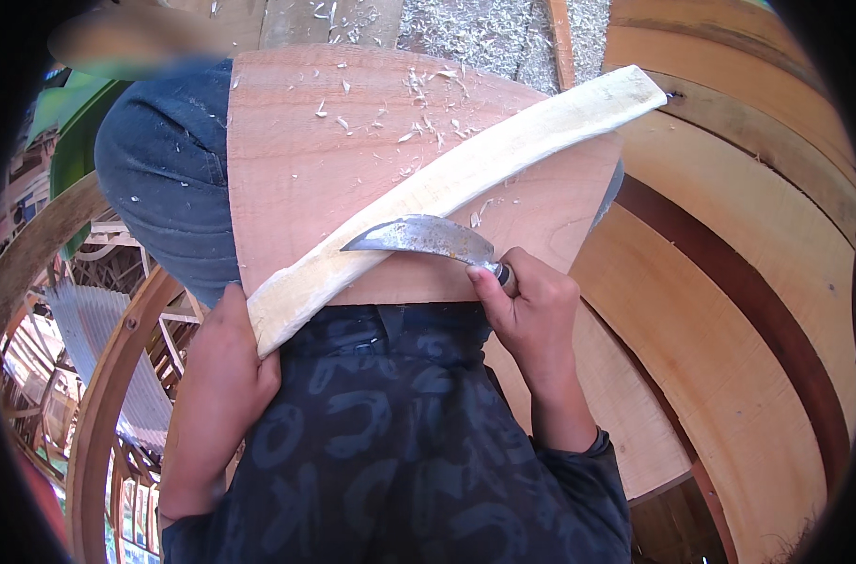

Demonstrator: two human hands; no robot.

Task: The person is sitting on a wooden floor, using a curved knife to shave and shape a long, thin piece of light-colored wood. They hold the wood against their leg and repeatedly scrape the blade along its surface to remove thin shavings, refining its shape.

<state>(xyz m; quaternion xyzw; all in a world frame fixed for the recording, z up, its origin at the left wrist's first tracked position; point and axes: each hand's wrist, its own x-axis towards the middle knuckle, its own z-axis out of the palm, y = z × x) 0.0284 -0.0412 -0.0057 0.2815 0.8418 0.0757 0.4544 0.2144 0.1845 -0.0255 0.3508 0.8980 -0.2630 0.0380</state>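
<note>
A long, pale, slightly curved strip of wood (pixel 419 193) lies slantwise across a reddish wooden board (pixel 306 160) on my lap. Its near end is in my left hand (pixel 229 352), whose fingers are wrapped round it at the lower left. My right hand (pixel 531 305) grips the handle of a curved knife (pixel 423 235). The rusty-spotted blade points left, and its tip overlaps the strip's near edge; whether it touches the wood I cannot tell. Most of the knife's handle is hidden inside my right fist.
Wood shavings (pixel 433 89) are scattered on the board, with more on the floor (pixel 475 33) beyond. Curved planks (pixel 719 329) rise on the right with a dark gap between them. At left stand a curved wooden beam (pixel 108 404) and a corrugated sheet (pixel 113 348).
</note>
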